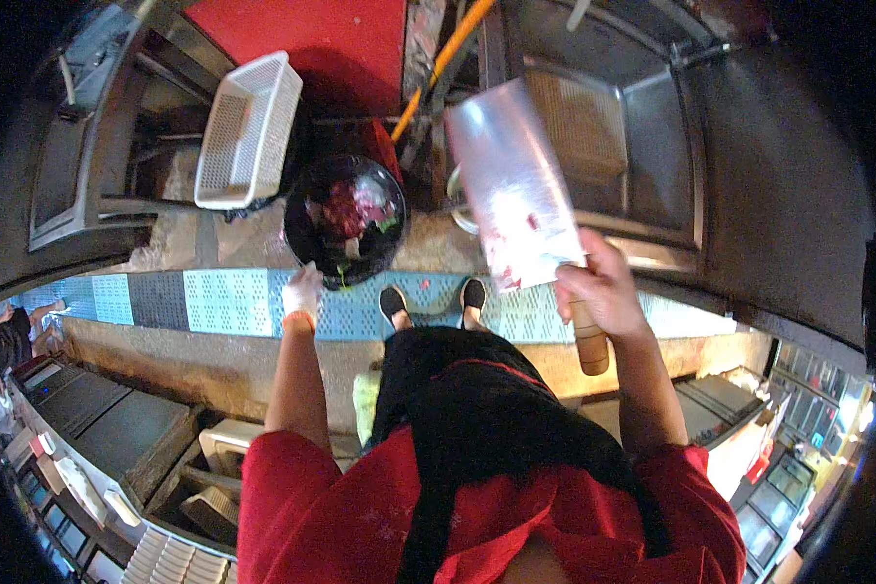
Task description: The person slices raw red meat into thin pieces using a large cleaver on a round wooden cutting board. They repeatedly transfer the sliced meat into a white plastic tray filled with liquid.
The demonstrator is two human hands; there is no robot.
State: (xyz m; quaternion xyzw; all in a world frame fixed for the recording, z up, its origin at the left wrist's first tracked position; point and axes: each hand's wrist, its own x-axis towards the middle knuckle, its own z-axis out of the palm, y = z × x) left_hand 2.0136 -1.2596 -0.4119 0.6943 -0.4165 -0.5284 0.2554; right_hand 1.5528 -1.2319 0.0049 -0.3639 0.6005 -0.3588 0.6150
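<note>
My right hand (604, 288) grips the wooden handle of a broad cleaver (515, 186), whose blade points up and away with red smears near its heel. My left hand (303, 292), in a thin whitish glove with an orange band at the wrist, is at the near left rim of a round black bin (345, 259); whether its fingers grip the rim cannot be made out. Inside the bin lie red scraps that look like meat (347, 212) and some green leafy bits (387, 225). A white perforated plastic basket (252, 139) stands just left of the bin.
Steel sink basins are at the right (657, 124) and far left (62, 175). An orange pole (445, 62) slants beside a red board (321, 36). Blue perforated mats (350, 299) run underfoot. Another person (14, 343) is at the far left. Grey counters (117, 416) stand behind me.
</note>
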